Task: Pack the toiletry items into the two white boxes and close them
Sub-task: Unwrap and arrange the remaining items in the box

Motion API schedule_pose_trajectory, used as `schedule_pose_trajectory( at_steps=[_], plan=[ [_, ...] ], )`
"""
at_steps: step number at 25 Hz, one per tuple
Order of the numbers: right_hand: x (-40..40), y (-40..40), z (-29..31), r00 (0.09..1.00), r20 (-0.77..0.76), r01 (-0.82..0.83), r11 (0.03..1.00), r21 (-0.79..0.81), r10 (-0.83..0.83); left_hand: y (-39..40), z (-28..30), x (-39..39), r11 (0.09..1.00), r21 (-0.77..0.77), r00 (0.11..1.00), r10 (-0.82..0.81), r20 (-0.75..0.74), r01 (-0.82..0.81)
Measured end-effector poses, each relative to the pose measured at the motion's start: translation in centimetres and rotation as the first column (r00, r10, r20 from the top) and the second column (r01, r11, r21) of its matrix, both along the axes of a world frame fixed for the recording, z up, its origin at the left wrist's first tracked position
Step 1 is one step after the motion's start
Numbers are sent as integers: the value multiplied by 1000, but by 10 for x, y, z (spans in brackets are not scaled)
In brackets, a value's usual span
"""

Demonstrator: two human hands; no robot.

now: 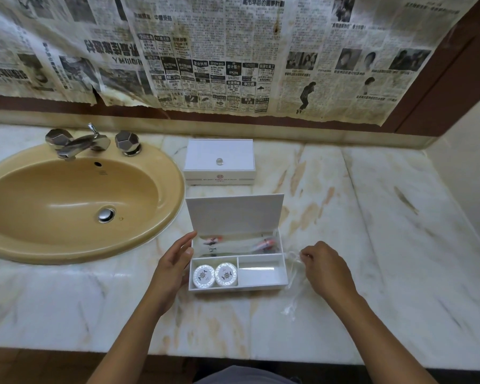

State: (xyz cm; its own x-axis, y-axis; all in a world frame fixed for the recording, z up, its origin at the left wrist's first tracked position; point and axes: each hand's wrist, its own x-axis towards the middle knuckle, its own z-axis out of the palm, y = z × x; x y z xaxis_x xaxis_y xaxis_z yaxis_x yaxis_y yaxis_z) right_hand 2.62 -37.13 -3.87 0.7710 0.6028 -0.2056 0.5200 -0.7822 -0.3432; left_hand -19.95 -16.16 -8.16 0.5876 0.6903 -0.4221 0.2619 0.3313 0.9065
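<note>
The far box [219,161] at 12 o'clock is closed; the near box [236,268], lid raised, is being steadied by the spread left hand [172,268] while a clear packet [294,268] at 3 o'clock is being pinched by the right hand [326,268]; one compartment remains unfilled.

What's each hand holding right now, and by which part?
The right hand pinches a clear plastic packet at its top end, beside the open white box. The left hand holds nothing; its fingers lie against the box's left wall.
</note>
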Motion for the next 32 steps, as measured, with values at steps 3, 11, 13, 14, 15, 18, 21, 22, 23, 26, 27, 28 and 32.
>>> schedule_pose_trajectory(
  at_steps=[3, 11, 13, 14, 15, 18, 21, 22, 23, 26, 27, 28, 32],
  plan=[
    [-3, 0, -5, 1000, -9, -4, 999, -39, 4, -1, 2, 1, 1000, -3, 1000, 3, 1, -3],
    [-8, 14, 35, 997, 69, -41, 993, 106, 34, -1, 4, 1, 1000, 19, 1000, -4, -20, 4],
    [-21, 22, 46, 993, 56, -112, 976, 184, 103, -2, 6, 1, 1000, 18, 1000, 2, -20, -2],
    [-28, 27, 49, 988, 58, -151, 965, 214, 142, -2, 6, 2, 1000, 13, 1000, 4, -17, -3],
    [-34, 31, 51, 983, 63, -182, 955, 236, 172, -2, 6, 2, 1000, 5, 1000, 3, -16, -3],
    [-47, 43, 46, 960, 83, -281, 930, 238, 269, -2, 5, 1, 1000, 2, 1000, 2, -21, -2],
    [-55, 48, 30, 931, 91, -365, 911, 191, 353, -2, 5, 2, 1000, -1, 1000, 9, -22, -9],
    [-56, 49, 23, 933, 69, -361, 919, 157, 355, -2, 5, 2, 1000, -6, 1000, 11, -18, -11],
    [-57, 50, 18, 936, 43, -353, 930, 105, 350, -1, 5, 2, 1000, -13, 1000, 11, -13, -11],
    [-58, 51, 8, 930, 37, -363, 931, -50, 365, -1, 4, 2, 1000, -17, 1000, 4, -13, -4],
    [-58, 51, 6, 930, 23, -364, 928, -73, 367, -1, 4, 1, 1000, -15, 1000, 5, -17, -5],
    [-58, 50, 4, 929, 4, -368, 927, -73, 370, -1, 4, 1, 1000, -12, 1000, 7, -22, -7],
    [-61, 52, -2, 922, -76, -383, 923, -49, 379, -1, 4, 2, 1000, -13, 1000, 12, -24, -13]
  ],
)
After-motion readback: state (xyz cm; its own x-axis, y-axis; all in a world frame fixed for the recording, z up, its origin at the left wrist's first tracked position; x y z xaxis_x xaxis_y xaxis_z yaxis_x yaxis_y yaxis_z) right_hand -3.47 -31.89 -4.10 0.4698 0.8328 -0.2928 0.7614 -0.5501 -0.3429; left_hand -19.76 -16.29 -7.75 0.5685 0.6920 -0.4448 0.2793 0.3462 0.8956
